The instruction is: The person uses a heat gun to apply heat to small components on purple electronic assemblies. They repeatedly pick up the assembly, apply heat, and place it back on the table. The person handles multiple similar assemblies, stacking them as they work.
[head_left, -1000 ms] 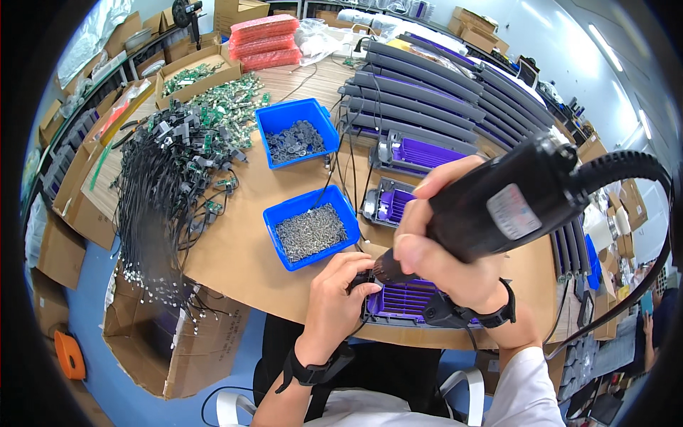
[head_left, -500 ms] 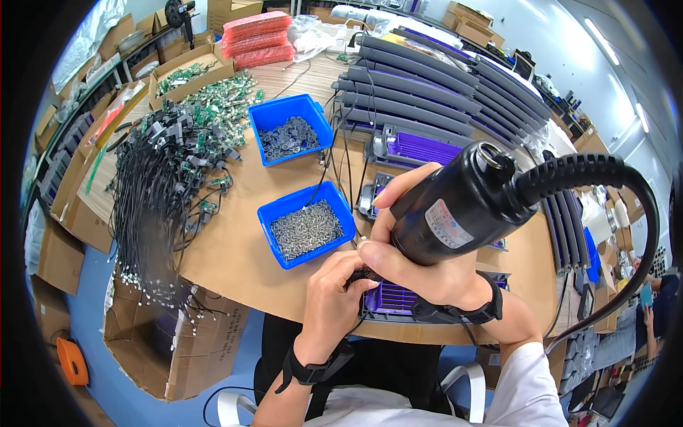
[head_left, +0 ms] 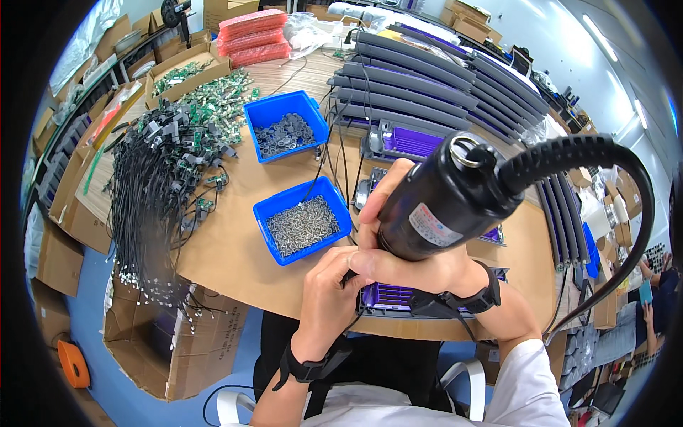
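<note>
My right hand (head_left: pixel 402 265) is wrapped round a thick black electric screwdriver (head_left: pixel 435 203), its ring end up and tilted towards the right. The tool's tip is hidden behind my fingers. Close against that hand, my left hand (head_left: pixel 329 286) has its thumb and forefinger pinched together; what they hold, if anything, is covered. Beneath both hands lies a purple slatted panel with a grey frame (head_left: pixel 388 297), at the table's near edge. A blue bin of small screws (head_left: pixel 320 247) stands just beyond my left hand. Behind it, another blue bin (head_left: pixel 274 110) holds dark grey rings.
Black cables with green circuit boards (head_left: pixel 171 149) are heaped at the left and hang over the edge. Rows of long grey panels (head_left: pixel 405 89) fill the back. The screwdriver's thick cord (head_left: pixel 640 213) loops down on the right. A cardboard box (head_left: pixel 206 349) stands below the table.
The screwdriver and my right hand have shifted slightly left, and my right thumb now overlaps my left fingertips. The whole view has moved a little.
</note>
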Available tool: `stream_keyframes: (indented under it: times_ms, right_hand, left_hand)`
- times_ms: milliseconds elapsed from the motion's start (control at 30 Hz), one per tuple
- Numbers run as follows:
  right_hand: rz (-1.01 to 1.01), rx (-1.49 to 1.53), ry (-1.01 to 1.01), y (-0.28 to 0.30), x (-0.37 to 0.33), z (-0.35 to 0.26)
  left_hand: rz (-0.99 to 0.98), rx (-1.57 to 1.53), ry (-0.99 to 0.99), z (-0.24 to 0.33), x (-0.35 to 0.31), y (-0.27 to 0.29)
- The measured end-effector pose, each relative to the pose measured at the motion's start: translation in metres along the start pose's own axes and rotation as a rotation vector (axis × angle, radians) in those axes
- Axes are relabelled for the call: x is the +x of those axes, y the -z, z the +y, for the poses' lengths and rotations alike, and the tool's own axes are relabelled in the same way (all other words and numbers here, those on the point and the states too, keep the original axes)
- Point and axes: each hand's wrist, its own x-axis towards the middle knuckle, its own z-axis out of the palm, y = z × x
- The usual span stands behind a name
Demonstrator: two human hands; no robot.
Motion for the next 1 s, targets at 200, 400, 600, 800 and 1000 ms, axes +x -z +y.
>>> stream_keyframes:
  times_ms: [200,400,600,800,1000]
  right_hand:
    - [0.031,0.146,-0.095,0.0000,-0.0003,0.0018]
    - [0.024,0.169,-0.074,-0.0011,-0.0007,0.0024]
    - [0.031,0.136,-0.076,-0.0012,0.0015,0.0015]
    - [-0.054,0.064,-0.009,-0.0011,0.0028,0.0036]
    - [-0.039,0.180,-0.076,-0.0006,0.0032,0.0047]
  left_hand:
    - [-0.044,-0.009,0.060,-0.0028,-0.0033,0.0013]
    - [-0.045,0.000,0.042,-0.0033,-0.0028,0.0008]
    - [-0.037,0.001,0.069,-0.0009,-0.0021,0.0017]
    - [0.035,-0.003,0.010,0.0004,-0.0007,-0.0002]
    - [0.004,-0.043,0.066,-0.0009,-0.0020,-0.0016]
